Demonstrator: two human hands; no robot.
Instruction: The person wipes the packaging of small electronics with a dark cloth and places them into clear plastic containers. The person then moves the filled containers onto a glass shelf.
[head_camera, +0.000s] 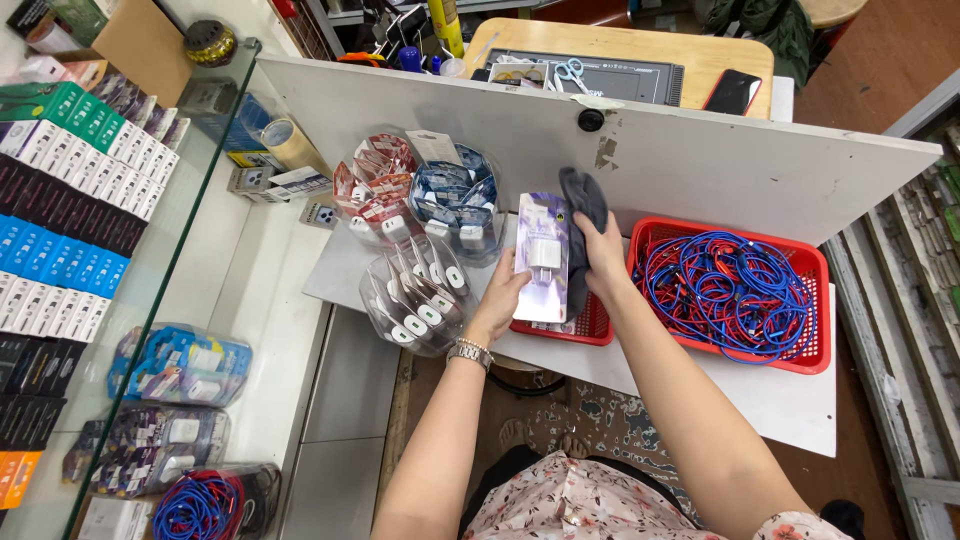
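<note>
My left hand (500, 297) holds a purple-and-white packaged charger (543, 255) upright by its lower left edge. My right hand (603, 258) grips a dark grey cloth (584, 200) pressed against the package's right side. Both hands hover over a small red basket (590, 326) on the white table (780, 400). A watch sits on my left wrist.
A larger red basket (815, 270) of coiled red and blue cables sits to the right. Clear tubs of packaged chargers (420, 295) stand to the left. A white partition board (700, 150) rises behind. A glass counter with boxed goods (70, 200) runs along the left.
</note>
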